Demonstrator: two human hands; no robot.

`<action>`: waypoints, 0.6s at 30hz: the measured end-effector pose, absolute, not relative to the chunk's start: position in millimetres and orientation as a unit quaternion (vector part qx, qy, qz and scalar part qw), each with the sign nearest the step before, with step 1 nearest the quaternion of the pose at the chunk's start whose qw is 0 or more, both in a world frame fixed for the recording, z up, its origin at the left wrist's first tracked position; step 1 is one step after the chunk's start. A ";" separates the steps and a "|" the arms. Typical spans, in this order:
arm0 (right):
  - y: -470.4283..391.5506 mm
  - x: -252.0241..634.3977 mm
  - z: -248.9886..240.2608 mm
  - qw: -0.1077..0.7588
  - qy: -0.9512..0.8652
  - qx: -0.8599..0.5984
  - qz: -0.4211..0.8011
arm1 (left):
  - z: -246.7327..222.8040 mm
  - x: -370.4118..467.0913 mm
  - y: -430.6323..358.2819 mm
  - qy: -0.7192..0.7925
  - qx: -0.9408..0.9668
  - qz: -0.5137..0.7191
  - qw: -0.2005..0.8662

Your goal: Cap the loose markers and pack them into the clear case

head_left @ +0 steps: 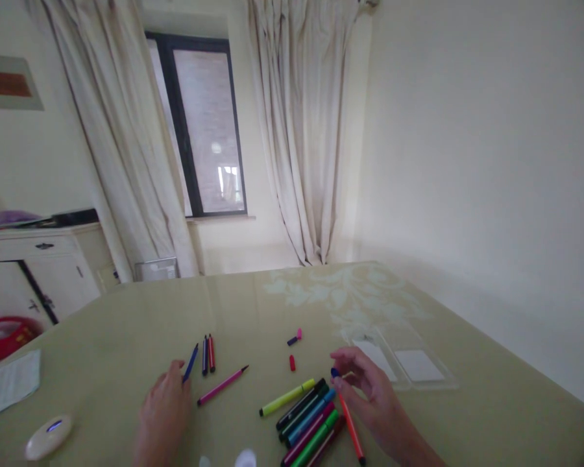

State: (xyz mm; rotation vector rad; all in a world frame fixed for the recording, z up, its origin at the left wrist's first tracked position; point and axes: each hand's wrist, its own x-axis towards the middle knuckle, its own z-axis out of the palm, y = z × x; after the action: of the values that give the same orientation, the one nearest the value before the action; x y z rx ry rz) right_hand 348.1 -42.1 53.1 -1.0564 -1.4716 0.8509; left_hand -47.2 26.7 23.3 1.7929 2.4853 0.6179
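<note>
My left hand (pixel 164 408) is closed around an uncapped blue marker (pixel 191 362), whose dark tip points up and away. In my right hand (pixel 372 399), thumb and fingers pinch a small dark blue cap (pixel 334 373). Just below that hand lies an orange marker (pixel 352 425), beside a row of several capped markers, among them a green marker (pixel 316 441) and a yellow-green marker (pixel 287 397). Beside my left hand lie an uncapped pink marker (pixel 222 385), a red marker (pixel 211 353) and a dark blue marker (pixel 205 355). A loose red cap (pixel 292 362) lies mid-table.
Beyond the red cap are a pink cap (pixel 300 334) and a dark cap (pixel 292 341). A clear plastic case (pixel 442 375) lies open at the right. Toward the left are a white oval device (pixel 48 436), a paper sheet (pixel 10 384) and a red basin (pixel 14 334).
</note>
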 end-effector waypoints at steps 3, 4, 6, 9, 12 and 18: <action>-36.6 350.0 54.5 0.559 -0.598 -0.429 0.383 | 34.1 -30.7 19.0 0.751 0.602 0.263 -0.070; -34.7 350.9 55.3 0.561 -0.596 -0.425 0.386 | 36.4 -20.2 16.8 0.724 0.613 0.308 -0.066; -31.7 353.3 57.0 0.562 -0.595 -0.423 0.389 | 38.4 7.0 11.0 0.651 0.635 0.415 -0.002; -29.9 356.9 60.4 0.566 -0.589 -0.421 0.394 | 36.7 53.1 -4.3 0.532 0.674 0.484 0.167; -31.5 358.6 65.4 0.577 -0.572 -0.422 0.403 | 35.3 86.5 -22.4 0.468 0.660 0.522 0.270; -36.7 358.5 72.2 0.591 -0.558 -0.415 0.409 | 41.2 94.2 -34.0 0.427 0.668 0.523 0.315</action>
State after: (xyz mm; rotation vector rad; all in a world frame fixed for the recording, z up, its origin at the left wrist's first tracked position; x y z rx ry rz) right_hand 358.5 -36.7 72.2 -0.9657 -1.2975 0.9506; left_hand 94.2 -34.0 41.2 1.7597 1.1245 1.3774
